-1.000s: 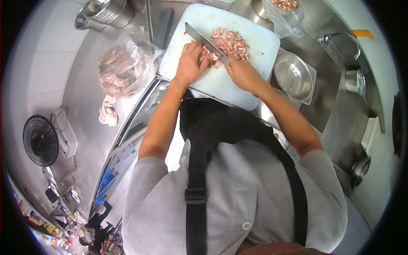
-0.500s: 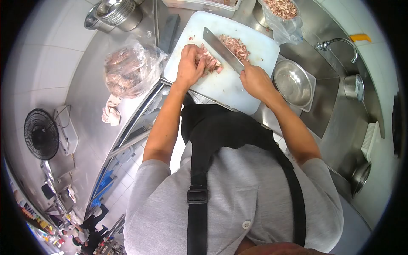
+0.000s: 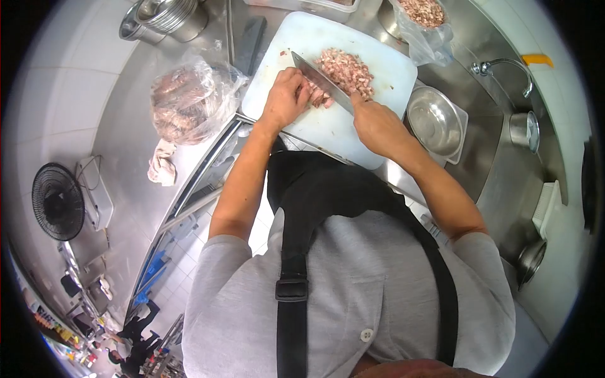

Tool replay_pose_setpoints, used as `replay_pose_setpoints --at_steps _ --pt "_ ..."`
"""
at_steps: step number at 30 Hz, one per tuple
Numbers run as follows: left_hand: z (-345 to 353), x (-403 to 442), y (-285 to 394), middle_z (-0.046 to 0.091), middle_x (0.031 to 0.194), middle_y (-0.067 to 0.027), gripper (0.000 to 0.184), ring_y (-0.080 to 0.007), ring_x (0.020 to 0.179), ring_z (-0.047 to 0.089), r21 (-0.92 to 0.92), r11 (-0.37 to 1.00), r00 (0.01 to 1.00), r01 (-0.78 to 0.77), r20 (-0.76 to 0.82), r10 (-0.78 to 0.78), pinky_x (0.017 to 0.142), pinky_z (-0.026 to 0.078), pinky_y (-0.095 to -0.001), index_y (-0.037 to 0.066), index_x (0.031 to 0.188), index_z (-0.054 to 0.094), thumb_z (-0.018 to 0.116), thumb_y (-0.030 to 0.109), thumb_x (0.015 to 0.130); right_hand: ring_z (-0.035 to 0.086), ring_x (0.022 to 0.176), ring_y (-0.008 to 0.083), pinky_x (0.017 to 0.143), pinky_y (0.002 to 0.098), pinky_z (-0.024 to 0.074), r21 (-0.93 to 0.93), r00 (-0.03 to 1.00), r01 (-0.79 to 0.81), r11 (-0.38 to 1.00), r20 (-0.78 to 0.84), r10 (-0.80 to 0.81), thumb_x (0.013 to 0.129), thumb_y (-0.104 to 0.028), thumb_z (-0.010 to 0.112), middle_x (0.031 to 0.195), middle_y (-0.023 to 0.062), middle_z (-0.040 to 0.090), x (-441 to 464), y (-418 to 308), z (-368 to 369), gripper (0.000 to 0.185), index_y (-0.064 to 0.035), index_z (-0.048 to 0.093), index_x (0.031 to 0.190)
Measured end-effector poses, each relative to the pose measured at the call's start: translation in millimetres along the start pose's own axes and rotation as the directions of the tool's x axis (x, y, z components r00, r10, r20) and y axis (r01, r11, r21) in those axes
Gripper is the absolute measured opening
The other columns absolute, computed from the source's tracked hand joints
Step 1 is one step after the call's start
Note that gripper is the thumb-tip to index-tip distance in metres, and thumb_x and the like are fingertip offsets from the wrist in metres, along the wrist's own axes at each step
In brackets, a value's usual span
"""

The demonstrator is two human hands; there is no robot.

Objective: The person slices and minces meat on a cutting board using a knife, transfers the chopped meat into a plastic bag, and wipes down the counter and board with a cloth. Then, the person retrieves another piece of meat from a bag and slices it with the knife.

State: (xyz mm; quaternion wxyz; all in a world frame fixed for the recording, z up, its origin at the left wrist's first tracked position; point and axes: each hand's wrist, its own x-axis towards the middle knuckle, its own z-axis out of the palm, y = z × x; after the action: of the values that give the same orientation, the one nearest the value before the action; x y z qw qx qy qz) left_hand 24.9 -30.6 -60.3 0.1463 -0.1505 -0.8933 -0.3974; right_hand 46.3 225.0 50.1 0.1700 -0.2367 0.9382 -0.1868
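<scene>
My right hand (image 3: pixel 378 128) is wrapped round the handle of a broad-bladed kitchen knife (image 3: pixel 322 79). The blade lies slantwise over a white cutting board (image 3: pixel 334 135), close beside my left hand (image 3: pixel 285 102). The curled fingers of that left hand press on pieces of pinkish meat (image 3: pixel 320 98) at the near side of the blade. Part of this meat is hidden under the fingers and behind the blade. Along the blade's far side lies a pile of small diced meat (image 3: pixel 348 72).
A plastic bag of meat (image 3: pixel 183 104) and a crumpled cloth (image 3: pixel 162 165) lie on the steel counter to the left. Stacked metal bowls (image 3: pixel 170 17) stand at the back left. Right of the board are a metal bowl (image 3: pixel 433 123), a bag of chopped meat (image 3: pixel 423 11) and a faucet (image 3: pixel 504 66).
The knife has shifted left, nearer my left fingers, and less uncut-side meat shows between them. The diced pile beyond the blade looks larger. My right hand has moved slightly left with the knife.
</scene>
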Motion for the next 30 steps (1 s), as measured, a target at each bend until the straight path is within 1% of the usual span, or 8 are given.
replay_pose_setpoints --at_steps 3,8,11,14,17,20,23,30 --pt "5 -5 3 0.064 0.11 -0.018 0.007 -0.04 0.106 0.061 -0.028 1.0 1.0 -0.014 -0.02 0.013 0.094 0.052 -0.046 0.001 0.096 0.067 0.069 0.006 0.091 0.073 0.09 0.0503 0.082 0.0606 0.0558 0.05 0.999 0.018 0.999 -0.046 -0.016 0.099 -0.003 0.046 0.094 0.0326 0.073 18 10 48 0.022 0.0021 0.053 0.119" --pt "3 -8 3 0.065 0.113 -0.0182 0.006 -0.0403 0.111 0.062 -0.05 0.998 0.999 0.025 -0.028 -0.026 0.095 0.053 -0.0454 0.001 0.096 0.069 0.07 0.006 0.093 0.07 0.097 0.0508 0.088 0.0608 0.0525 0.196 0.989 0.078 0.978 -0.142 -0.05 0.101 -0.01 0.054 0.097 0.0325 0.072 34 36 49 0.024 0.001 0.054 0.122" --pt "-2 -15 8 0.063 0.119 -0.0192 0.008 -0.0398 0.112 0.062 0.022 0.998 0.983 -0.057 -0.171 0.06 0.094 0.055 -0.0457 0.001 0.099 0.069 0.07 0.007 0.094 0.069 0.099 0.0503 0.089 0.061 0.0508 0.176 0.997 -0.053 0.983 -0.038 0.061 0.104 -0.014 0.053 0.1 0.0325 0.072 21 27 28 0.026 0.0027 0.054 0.124" --pt "1 -27 6 0.059 0.125 -0.0206 0.012 -0.0395 0.113 0.062 -0.145 0.983 0.967 0.11 -0.212 -0.139 0.094 0.055 -0.0461 0.001 0.106 0.068 0.07 0.007 0.095 0.069 0.098 0.0508 0.088 0.0611 0.0508 0.156 0.992 -0.075 0.985 -0.092 0.09 0.106 -0.015 0.052 0.1 0.0328 0.072 11 12 4 0.029 0.0042 0.053 0.127" --pt "6 -30 2 0.057 0.128 -0.0214 0.017 -0.0391 0.115 0.062 -0.196 0.967 0.963 0.163 -0.183 -0.2 0.096 0.054 -0.0456 0.001 0.112 0.067 0.07 0.007 0.096 0.069 0.1 0.0509 0.089 0.0609 0.0507 0.167 0.983 -0.141 0.976 -0.089 0.158 0.106 -0.015 0.052 0.101 0.0328 0.072 11 -8 -17 0.031 0.0041 0.053 0.131" --pt "7 -29 1 0.057 0.127 -0.0213 0.02 -0.04 0.117 0.06 -0.134 0.979 0.968 0.151 -0.182 -0.174 0.098 0.053 -0.0457 0.001 0.115 0.066 0.069 0.006 0.096 0.07 0.099 0.0512 0.089 0.0606 0.0516 0.175 0.984 -0.135 0.975 -0.089 0.152 0.106 -0.015 0.052 0.099 0.0322 0.072 24 -7 -1 0.033 0.0044 0.053 0.133" --pt "1 -25 9 0.058 0.128 -0.0214 0.022 -0.041 0.12 0.058 0.0 0.996 0.978 0.087 -0.19 -0.086 0.1 0.052 -0.0465 0.002 0.117 0.066 0.069 0.006 0.096 0.069 0.09 0.0533 0.083 0.0614 0.0518 0.067 0.994 -0.039 0.997 -0.095 0.045 0.106 -0.017 0.055 0.093 0.034 0.072 46 37 37 0.038 0.0058 0.052 0.137" --pt "-1 -14 18 0.059 0.131 -0.0216 0.023 -0.0421 0.124 0.057 0.027 0.992 0.965 0.127 -0.236 -0.117 0.106 0.048 -0.0475 0.002 0.118 0.066 0.069 0.007 0.095 0.07 0.092 0.0527 0.084 0.061 0.0512 0.166 0.986 -0.076 0.983 -0.133 0.099 0.105 -0.016 0.056 0.094 0.0338 0.072 15 3 -9 0.038 0.0051 0.052 0.137"
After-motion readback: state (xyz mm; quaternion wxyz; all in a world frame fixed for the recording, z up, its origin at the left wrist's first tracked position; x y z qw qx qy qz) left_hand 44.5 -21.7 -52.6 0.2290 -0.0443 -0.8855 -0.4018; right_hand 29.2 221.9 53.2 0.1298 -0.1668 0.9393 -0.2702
